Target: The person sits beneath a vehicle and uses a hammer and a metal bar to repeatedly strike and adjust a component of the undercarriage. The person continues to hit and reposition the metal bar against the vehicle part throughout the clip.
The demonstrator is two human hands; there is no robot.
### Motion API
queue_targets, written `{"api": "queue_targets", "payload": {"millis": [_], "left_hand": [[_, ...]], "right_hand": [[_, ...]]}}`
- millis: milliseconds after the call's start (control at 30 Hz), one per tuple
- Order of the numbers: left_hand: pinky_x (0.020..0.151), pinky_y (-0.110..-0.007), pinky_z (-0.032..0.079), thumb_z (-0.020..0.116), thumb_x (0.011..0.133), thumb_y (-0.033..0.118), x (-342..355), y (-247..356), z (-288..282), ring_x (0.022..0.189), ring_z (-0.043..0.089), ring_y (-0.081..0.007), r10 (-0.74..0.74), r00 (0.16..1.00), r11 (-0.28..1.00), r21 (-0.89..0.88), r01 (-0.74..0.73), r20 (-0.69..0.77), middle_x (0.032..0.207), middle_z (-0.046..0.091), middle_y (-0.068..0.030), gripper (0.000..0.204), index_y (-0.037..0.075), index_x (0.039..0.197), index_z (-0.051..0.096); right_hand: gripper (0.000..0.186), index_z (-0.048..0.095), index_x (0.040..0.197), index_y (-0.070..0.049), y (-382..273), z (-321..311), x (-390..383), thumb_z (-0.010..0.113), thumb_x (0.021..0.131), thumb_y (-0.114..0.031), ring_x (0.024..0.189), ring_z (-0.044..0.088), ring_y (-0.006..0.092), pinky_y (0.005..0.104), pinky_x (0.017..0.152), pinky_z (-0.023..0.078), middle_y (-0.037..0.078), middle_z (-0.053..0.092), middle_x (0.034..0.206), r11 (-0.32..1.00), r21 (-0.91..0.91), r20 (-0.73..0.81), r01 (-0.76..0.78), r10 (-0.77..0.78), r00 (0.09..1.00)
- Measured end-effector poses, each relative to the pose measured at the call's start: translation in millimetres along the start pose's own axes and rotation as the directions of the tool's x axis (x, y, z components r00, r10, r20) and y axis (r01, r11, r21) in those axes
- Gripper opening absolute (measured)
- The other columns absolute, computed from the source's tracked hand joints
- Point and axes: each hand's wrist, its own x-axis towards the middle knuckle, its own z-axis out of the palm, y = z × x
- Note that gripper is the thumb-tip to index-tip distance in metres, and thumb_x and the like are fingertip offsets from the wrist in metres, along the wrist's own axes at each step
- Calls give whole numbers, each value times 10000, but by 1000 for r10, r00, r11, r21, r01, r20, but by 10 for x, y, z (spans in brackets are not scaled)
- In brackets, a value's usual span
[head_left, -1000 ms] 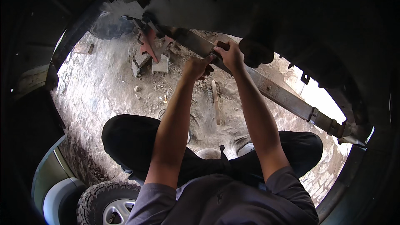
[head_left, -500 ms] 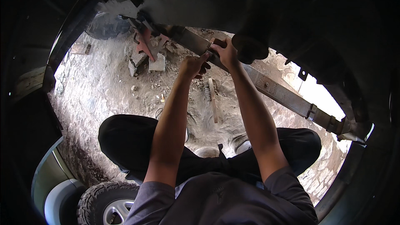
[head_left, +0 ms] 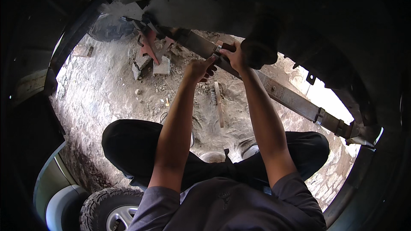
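A long steel leaf spring (head_left: 295,102) crosses diagonally in front of me. Both hands work at its upper middle part. My left hand (head_left: 199,69) is closed, its thumb at the spring's near edge and its other fingers curled below; what it pinches is hidden. Across from it, my right hand (head_left: 236,57) is closed around a small reddish-brown piece (head_left: 227,46) lying over the spring. A bright metal bit (head_left: 218,48) shows beside that piece, between the two hands. I cannot tell whether it is joined to the piece or to the spring.
Dark vehicle bodywork arches overhead, with a dark cylindrical part (head_left: 260,51) close to my right hand. A wooden-handled wire brush (head_left: 218,105) lies on the dirt. A red stand (head_left: 148,46) is beside concrete blocks (head_left: 162,66). A wheel (head_left: 109,209) lies at lower left.
My right hand has shifted slightly right, and the bright metal bit now shows between the hands. The left hand stays almost in place.
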Motion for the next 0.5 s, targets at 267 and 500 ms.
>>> {"api": "queue_targets", "payload": {"millis": [267,500], "left_hand": [[546,-313,594,712,924,600,36,-4,-2,591,686,-143,-29,999,1000,8,29,14,711,749,-54,555,68,809,817],[530,-302,583,725,914,596,28,-61,4,555,678,-152,-44,998,999,9,45,-36,696,752,-68,566,48,806,817]], "right_hand": [[437,678,976,-6,-274,4,-45,909,800,-333,837,683,195,361,796,542,143,730,896,999,-47,-35,-1,-1,999],[410,671,916,3,-174,-107,-130,914,795,-304,794,650,168,343,743,522,106,711,850,997,-56,10,-47,47,999]]}}
